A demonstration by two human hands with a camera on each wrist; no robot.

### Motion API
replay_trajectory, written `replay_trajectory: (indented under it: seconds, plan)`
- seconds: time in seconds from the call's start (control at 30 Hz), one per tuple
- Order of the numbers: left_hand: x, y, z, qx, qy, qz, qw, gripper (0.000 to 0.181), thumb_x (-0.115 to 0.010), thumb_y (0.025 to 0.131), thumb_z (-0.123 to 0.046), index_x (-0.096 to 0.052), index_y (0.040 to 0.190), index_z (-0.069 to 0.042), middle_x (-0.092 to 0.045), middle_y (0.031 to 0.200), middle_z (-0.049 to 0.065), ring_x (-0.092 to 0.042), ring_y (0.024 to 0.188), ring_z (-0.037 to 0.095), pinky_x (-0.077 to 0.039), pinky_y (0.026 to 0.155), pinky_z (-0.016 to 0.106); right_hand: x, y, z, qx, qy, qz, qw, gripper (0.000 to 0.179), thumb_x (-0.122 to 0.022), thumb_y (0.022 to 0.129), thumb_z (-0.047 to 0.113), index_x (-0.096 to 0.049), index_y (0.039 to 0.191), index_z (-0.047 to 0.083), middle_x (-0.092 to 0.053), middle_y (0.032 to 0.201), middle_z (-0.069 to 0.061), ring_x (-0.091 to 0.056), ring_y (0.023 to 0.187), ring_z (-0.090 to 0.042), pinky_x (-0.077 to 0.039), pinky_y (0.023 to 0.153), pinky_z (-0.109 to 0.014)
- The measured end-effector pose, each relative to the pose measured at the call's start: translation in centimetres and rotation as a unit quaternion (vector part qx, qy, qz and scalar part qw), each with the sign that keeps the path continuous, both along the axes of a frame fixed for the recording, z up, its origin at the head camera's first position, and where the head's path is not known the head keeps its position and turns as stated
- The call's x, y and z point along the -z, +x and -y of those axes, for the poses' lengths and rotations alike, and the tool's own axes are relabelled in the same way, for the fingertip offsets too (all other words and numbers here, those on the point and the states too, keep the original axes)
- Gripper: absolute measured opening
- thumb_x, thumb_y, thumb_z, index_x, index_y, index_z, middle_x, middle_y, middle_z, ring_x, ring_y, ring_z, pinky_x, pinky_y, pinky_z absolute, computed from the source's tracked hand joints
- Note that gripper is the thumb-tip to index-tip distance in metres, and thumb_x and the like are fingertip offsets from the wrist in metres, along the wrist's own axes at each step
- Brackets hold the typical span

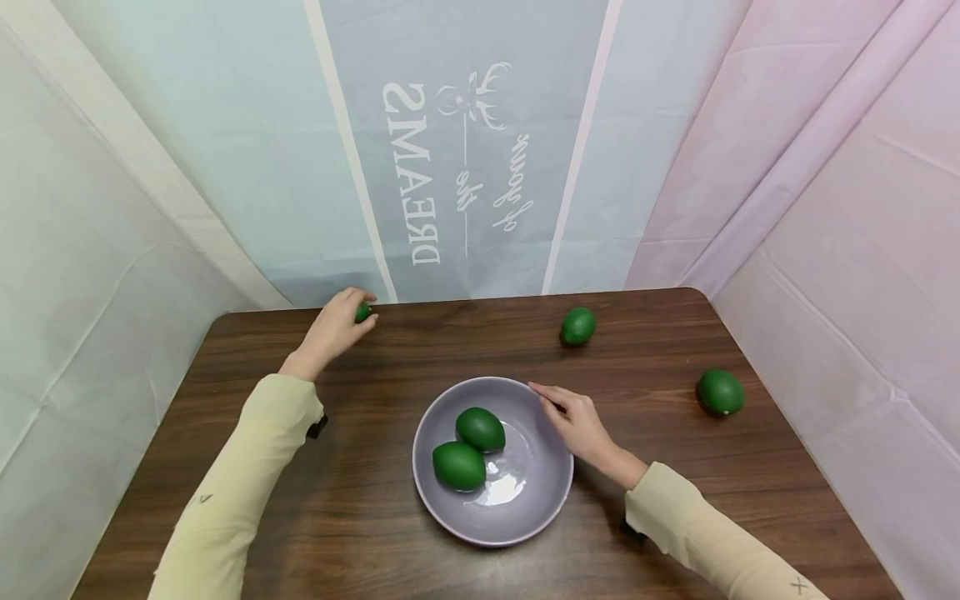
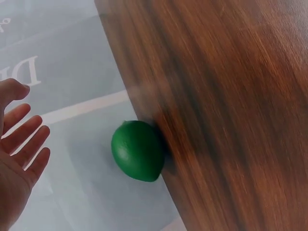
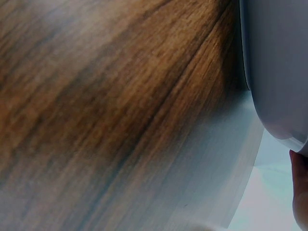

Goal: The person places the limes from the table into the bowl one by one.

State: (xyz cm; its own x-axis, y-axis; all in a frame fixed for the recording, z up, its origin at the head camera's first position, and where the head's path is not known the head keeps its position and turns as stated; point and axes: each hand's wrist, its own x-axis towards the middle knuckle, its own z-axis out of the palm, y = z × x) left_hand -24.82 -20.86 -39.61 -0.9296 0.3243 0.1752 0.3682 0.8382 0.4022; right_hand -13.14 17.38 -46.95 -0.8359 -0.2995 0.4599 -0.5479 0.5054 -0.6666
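Observation:
A lime [image 2: 138, 151] sits at the table's back left edge, mostly covered by my left hand [image 1: 336, 325] in the head view. In the left wrist view that hand's fingers are spread and relaxed, with a gap between them and the lime. My right hand [image 1: 579, 425] holds the upper right rim of a grey-purple bowl [image 1: 491, 533], its thumb on the inner side. One fingertip [image 3: 299, 166] shows at the bowl's edge in the right wrist view. Inside the bowl, two limes lie against each other on the left: an upper lime [image 1: 480, 429] and a lower lime [image 1: 459, 466].
Another lime [image 1: 578, 326] lies near the back edge, right of the bowl. Farther right is one more lime [image 1: 721, 392], by the table's right side. Pale cloth hangs [image 1: 480, 167] behind the dark wooden table [image 1: 360, 517] and on both sides.

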Motion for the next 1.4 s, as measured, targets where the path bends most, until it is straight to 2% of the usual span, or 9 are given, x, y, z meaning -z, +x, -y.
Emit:
replay_trajectory:
  seconds: [0.3,0.67,1.0,1.4]
  plan:
    - [0.7,-0.9,0.9,-0.015,-0.012,0.004,0.9998,0.036,-0.057,0.089,-0.015,-0.051,0.12,0.002,-0.05,0.118,0.022,-0.046,0.103,0.036,-0.041,0.081,0.048,0.0,0.0,0.0,-0.002,0.0,0.001,1.0,0.026,-0.055,0.088,0.0,-0.066,0.111,0.004,-0.066,0.105,-0.008,-0.057,0.08,-0.007,-0.047,0.063,-0.02]
    - [1.4,-2.0,1.7,-0.033,-0.027,0.033,0.9985,0.044,-0.059,0.088,-0.016,-0.046,0.124,0.005,-0.045,0.123,0.025,-0.04,0.111,0.04,-0.035,0.091,0.053,-0.1,0.1,0.0,0.003,0.006,0.015,0.9999,0.026,-0.054,0.088,0.0,-0.066,0.111,0.005,-0.066,0.106,-0.007,-0.061,0.092,-0.013,-0.051,0.069,-0.024]
    - [2.7,-2.9,2.2,-0.042,-0.036,0.04,0.9976,0.05,-0.06,0.087,-0.016,-0.042,0.129,0.006,-0.04,0.129,0.026,-0.033,0.121,0.042,-0.032,0.096,0.054,0.2,0.0,-0.1,0.001,0.001,0.01,0.9999,0.026,-0.055,0.088,0.0,-0.066,0.111,0.005,-0.067,0.105,-0.006,-0.059,0.086,-0.009,-0.048,0.066,-0.02]
    - [3.8,-3.6,2.9,-0.064,-0.055,0.048,0.9953,0.054,-0.062,0.086,-0.016,-0.04,0.129,0.009,-0.037,0.13,0.029,-0.031,0.12,0.045,-0.03,0.096,0.057,0.2,0.0,-0.1,0.0,0.001,0.003,1.0,0.026,-0.055,0.087,0.0,-0.066,0.11,0.004,-0.067,0.104,-0.007,-0.059,0.086,-0.009,-0.048,0.067,-0.018]
